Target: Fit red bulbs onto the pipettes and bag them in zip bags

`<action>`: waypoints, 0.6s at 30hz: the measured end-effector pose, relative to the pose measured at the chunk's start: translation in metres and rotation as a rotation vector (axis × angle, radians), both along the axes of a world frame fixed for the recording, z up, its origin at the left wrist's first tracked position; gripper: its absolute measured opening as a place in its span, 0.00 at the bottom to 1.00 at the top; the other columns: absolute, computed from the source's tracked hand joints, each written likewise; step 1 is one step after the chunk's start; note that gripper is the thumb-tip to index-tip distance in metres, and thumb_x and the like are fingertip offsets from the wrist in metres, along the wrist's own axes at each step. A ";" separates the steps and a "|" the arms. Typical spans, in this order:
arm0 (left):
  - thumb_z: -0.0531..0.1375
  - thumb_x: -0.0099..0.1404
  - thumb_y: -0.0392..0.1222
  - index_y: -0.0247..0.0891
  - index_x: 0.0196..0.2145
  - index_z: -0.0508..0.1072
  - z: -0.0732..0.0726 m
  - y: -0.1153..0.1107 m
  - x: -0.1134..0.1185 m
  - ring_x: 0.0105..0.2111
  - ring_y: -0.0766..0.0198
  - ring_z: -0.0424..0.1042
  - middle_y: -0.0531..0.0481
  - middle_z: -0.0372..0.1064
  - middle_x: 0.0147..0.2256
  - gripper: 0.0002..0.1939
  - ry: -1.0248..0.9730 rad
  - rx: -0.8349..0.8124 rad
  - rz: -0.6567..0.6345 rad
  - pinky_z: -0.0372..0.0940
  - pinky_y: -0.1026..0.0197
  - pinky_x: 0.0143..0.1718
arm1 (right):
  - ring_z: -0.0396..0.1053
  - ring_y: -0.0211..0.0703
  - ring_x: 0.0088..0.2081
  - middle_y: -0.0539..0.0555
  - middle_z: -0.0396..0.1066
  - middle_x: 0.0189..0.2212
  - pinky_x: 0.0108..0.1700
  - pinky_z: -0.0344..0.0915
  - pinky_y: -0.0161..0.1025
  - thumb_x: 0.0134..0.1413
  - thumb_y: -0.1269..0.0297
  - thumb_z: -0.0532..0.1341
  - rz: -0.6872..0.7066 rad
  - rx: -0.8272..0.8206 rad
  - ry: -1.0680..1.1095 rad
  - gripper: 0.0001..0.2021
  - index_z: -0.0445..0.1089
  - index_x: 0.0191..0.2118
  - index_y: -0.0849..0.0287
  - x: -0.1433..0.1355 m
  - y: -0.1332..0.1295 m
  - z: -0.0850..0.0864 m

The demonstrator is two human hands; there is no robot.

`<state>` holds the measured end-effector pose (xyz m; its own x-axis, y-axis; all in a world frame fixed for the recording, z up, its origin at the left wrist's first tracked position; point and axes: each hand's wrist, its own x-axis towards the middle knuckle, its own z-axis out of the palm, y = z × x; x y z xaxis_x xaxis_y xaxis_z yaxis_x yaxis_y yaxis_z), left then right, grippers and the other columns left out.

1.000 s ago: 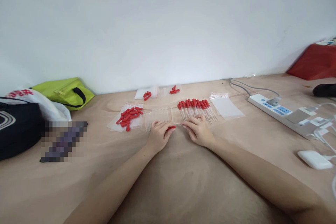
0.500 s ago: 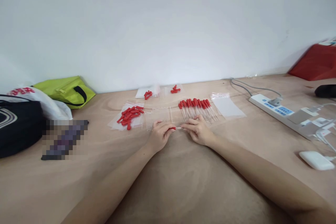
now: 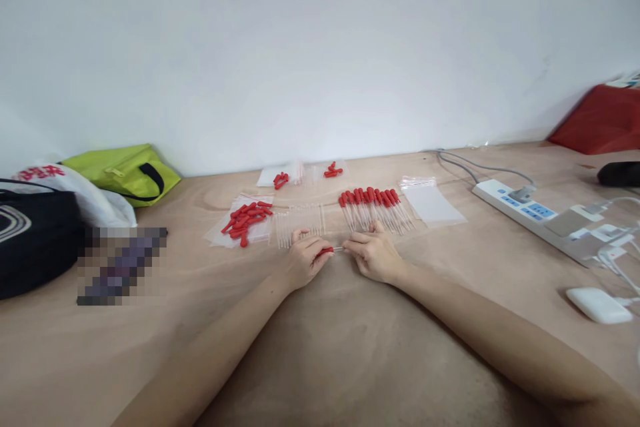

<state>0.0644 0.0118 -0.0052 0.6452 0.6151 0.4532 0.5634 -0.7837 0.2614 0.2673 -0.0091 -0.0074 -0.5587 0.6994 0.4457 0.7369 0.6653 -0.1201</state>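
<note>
Low over the table, my left hand (image 3: pixel 306 261) pinches a red rubber dropper bulb (image 3: pixel 326 251). My right hand (image 3: pixel 373 255) has its fingers closed on a thin clear dropper tube (image 3: pixel 339 249) whose left end meets the bulb. How far the tube sits inside it, I cannot tell. Just beyond my left hand lies a row of bare clear tubes (image 3: pixel 300 221). Behind my right hand is a row of droppers with red bulbs fitted (image 3: pixel 370 197). Loose red bulbs (image 3: pixel 247 217) are heaped on a clear plastic bag (image 3: pixel 216 235) to the left.
Farther back, small groups of red bulbs (image 3: pixel 281 180) lie by zip bags. A flat zip bag (image 3: pixel 433 201) is right of the droppers. A power strip (image 3: pixel 520 207) with cables and a white charging case (image 3: pixel 599 305) stand right. Bags, one lime green (image 3: pixel 117 170), sit left.
My fingers have shifted slightly around the bulb and tube, and more of the red bulb shows at my left fingertips. The rows and heap have stayed put.
</note>
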 end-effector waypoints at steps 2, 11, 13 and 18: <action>0.50 0.63 0.40 0.38 0.30 0.68 0.002 -0.001 0.001 0.30 0.65 0.70 0.51 0.73 0.30 0.09 0.008 -0.007 -0.012 0.49 0.53 0.48 | 0.59 0.35 0.27 0.51 0.68 0.27 0.34 0.41 0.39 0.52 0.72 0.50 0.004 0.000 -0.005 0.11 0.70 0.33 0.58 -0.002 0.000 0.000; 0.50 0.63 0.40 0.39 0.31 0.68 0.004 -0.001 0.003 0.31 0.65 0.70 0.51 0.73 0.30 0.09 0.029 -0.025 -0.022 0.49 0.54 0.48 | 0.57 0.35 0.25 0.50 0.67 0.24 0.34 0.40 0.38 0.53 0.70 0.49 0.014 0.018 -0.002 0.12 0.70 0.30 0.59 -0.009 0.001 0.001; 0.50 0.63 0.41 0.39 0.32 0.68 0.005 0.001 0.002 0.32 0.64 0.70 0.50 0.73 0.30 0.09 0.030 -0.033 -0.017 0.48 0.53 0.49 | 0.57 0.35 0.25 0.51 0.68 0.25 0.34 0.40 0.38 0.54 0.69 0.49 0.007 0.022 0.001 0.12 0.70 0.31 0.58 -0.011 0.002 0.004; 0.51 0.64 0.41 0.41 0.35 0.69 0.011 0.008 -0.005 0.33 0.64 0.70 0.51 0.74 0.32 0.08 0.031 -0.039 0.037 0.45 0.52 0.50 | 0.59 0.40 0.33 0.54 0.69 0.30 0.36 0.41 0.40 0.55 0.67 0.50 -0.041 0.015 -0.036 0.12 0.71 0.35 0.57 -0.010 0.004 0.015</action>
